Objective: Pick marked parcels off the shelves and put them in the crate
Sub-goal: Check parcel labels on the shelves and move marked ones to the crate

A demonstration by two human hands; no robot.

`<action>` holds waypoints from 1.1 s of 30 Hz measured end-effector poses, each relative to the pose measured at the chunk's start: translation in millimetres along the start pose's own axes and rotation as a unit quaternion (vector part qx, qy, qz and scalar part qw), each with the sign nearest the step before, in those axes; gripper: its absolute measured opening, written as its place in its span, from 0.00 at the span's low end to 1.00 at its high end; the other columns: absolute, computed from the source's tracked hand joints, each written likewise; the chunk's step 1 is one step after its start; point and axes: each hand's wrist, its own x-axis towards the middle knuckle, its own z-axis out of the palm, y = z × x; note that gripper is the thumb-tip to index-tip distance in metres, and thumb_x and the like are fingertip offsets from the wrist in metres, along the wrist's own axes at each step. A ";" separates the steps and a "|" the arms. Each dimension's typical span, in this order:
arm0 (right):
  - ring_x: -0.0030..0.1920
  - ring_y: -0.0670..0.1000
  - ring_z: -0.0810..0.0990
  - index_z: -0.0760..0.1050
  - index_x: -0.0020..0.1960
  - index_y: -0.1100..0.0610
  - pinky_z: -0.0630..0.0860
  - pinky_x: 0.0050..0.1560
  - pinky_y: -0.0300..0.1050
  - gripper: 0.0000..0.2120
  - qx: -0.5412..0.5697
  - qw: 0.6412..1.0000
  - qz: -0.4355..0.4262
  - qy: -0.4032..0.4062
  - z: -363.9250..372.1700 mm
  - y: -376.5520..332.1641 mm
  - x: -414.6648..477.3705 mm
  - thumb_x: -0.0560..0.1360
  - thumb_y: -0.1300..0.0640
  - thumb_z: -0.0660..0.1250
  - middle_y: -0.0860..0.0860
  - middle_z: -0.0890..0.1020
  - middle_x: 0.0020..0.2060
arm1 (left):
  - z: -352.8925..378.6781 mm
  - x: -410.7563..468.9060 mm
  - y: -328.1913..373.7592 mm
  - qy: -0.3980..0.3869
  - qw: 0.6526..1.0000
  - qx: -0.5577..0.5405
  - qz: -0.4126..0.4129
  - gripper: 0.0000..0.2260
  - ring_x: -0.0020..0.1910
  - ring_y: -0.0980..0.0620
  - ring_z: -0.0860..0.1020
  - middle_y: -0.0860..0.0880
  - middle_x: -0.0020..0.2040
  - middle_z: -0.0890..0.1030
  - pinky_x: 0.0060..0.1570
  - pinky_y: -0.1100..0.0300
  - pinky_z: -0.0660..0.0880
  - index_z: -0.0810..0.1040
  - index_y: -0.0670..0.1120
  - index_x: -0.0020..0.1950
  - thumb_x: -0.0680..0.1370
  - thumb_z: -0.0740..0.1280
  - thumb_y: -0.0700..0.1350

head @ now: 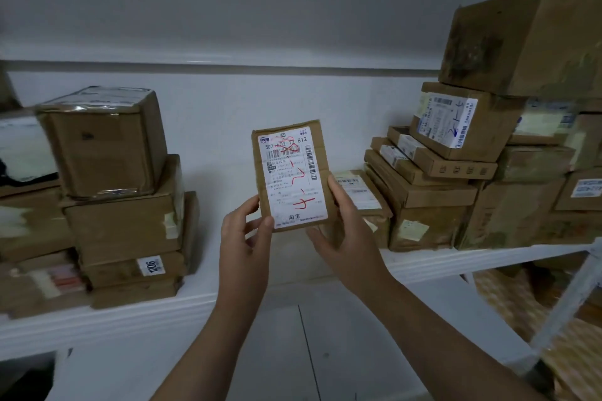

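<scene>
While left hand (246, 231) and right hand (342, 231) pinch its lower corners, parcel (262, 185) stands upright between them, probably to read its red-marked label (291, 179).

parcel (291, 176) upright before the shelf (456, 258), between left stack (123, 205) and right stack (488, 156) (taller).

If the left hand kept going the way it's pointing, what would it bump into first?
Probably the white wall behind the shelf. The left hand, gripping the marked parcel, points up into the gap between the box stacks; that gap looks free, but depth is unclear.
</scene>
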 end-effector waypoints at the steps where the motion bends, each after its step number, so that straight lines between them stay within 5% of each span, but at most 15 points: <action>1: 0.70 0.37 0.63 0.57 0.72 0.41 0.66 0.68 0.37 0.34 -0.009 1.000 -0.013 -0.009 6.4 0.2 -2.8 0.74 0.62 0.69 0.39 0.67 0.69 | -7.2 -2.6 -3.9 0.006 1.000 0.021 0.009 0.15 0.54 0.62 0.75 0.50 0.61 0.73 0.49 0.69 0.76 0.71 0.52 0.65 0.79 0.63 0.43; 5: 0.71 0.49 0.66 0.63 0.70 0.45 0.70 0.67 0.54 0.27 -0.037 0.999 -0.028 -0.008 41.5 10.8 -16.1 0.74 0.60 0.66 0.52 0.67 0.70 | -37.8 -15.6 -17.7 -0.003 0.993 0.118 0.018 0.18 0.49 0.64 0.76 0.51 0.60 0.75 0.46 0.72 0.73 0.70 0.52 0.68 0.79 0.64 0.44; 9: 0.64 0.48 0.72 0.69 0.67 0.54 0.75 0.61 0.49 0.20 -0.038 0.999 -0.025 0.027 71.3 9.7 -25.1 0.75 0.59 0.64 0.53 0.73 0.64 | -61.2 -30.1 -29.7 -0.033 0.969 0.236 0.065 0.21 0.61 0.50 0.75 0.49 0.66 0.71 0.57 0.55 0.75 0.71 0.48 0.69 0.76 0.67 0.38; 14: 0.60 0.48 0.74 0.71 0.66 0.55 0.78 0.55 0.45 0.18 -0.082 0.997 0.002 0.007 97.6 10.9 -33.2 0.77 0.59 0.65 0.52 0.74 0.62 | -79.3 -40.7 -40.0 -0.049 0.936 0.345 0.048 0.21 0.61 0.46 0.74 0.44 0.71 0.65 0.52 0.60 0.72 0.69 0.44 0.71 0.77 0.65 0.38; 18: 0.59 0.49 0.75 0.71 0.67 0.54 0.79 0.54 0.49 0.18 -0.104 0.994 0.026 -0.027 108.9 17.5 -35.4 0.78 0.59 0.64 0.52 0.74 0.63 | -87.3 -40.8 -46.1 -0.055 0.911 0.404 0.065 0.20 0.64 0.42 0.73 0.41 0.70 0.70 0.58 0.50 0.74 0.72 0.41 0.69 0.76 0.67 0.38; 23: 0.59 0.52 0.75 0.71 0.67 0.56 0.79 0.54 0.46 0.18 -0.127 0.991 0.027 -0.033 118.8 14.4 -27.7 0.78 0.59 0.64 0.54 0.73 0.63 | -95.0 -40.6 -47.3 -0.060 0.890 0.440 0.106 0.18 0.59 0.42 0.75 0.41 0.63 0.75 0.55 0.52 0.74 0.76 0.40 0.64 0.74 0.69 0.38; 30: 0.67 0.54 0.68 0.59 0.75 0.54 0.72 0.64 0.51 0.29 -0.173 0.978 0.004 -0.121 98.3 16.7 -27.5 0.77 0.59 0.64 0.54 0.67 0.71 | -90.4 -35.4 -41.5 -0.094 0.864 0.461 0.178 0.13 0.54 0.43 0.77 0.43 0.59 0.78 0.52 0.51 0.75 0.79 0.42 0.59 0.75 0.68 0.41; 33: 0.70 0.53 0.65 0.64 0.73 0.55 0.68 0.67 0.49 0.25 -0.211 0.973 0.013 -0.087 66.7 17.2 -28.8 0.77 0.59 0.64 0.54 0.67 0.70 | -74.0 -30.3 -35.4 -0.108 0.864 0.446 0.208 0.12 0.54 0.43 0.76 0.44 0.57 0.78 0.52 0.51 0.76 0.79 0.43 0.58 0.76 0.66 0.42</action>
